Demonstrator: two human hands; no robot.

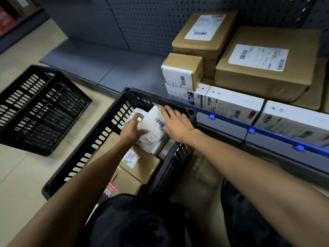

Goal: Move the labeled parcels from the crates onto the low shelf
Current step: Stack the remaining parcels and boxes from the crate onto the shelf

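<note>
Fingers (pixel 138 116) of the left hand (pixel 130 130) curl round the left edge of a white mailer (pixel 154 127), thumb across its face: a pinch grip. Right hand (pixel 178 124): fingers (pixel 165 111) straight and spread, laid flat at the mailer's right edge; contact likely, not certain.

Near end of the black crate (pixel 99 139): brown boxes (pixel 142 164), labelled, packed close. Far end: the mailer, tilted up on edge above them, barcode label facing up.

Judgement on handling: the mailer is a thin plastic bag, probably soft inside, and light. It will likely sag and fold if lifted by one corner, and the film looks slick. Best taken by both long edges, or flat from beneath, label kept outward. Boxes look stiff and heavier; take them by opposite faces, two hands.

Beyond the crate: the low shelf (pixel 135 73), its grey deck running left of the stacked parcels (pixel 263 68). Second crate (pixel 41 107) lies well apart to the left.
</note>
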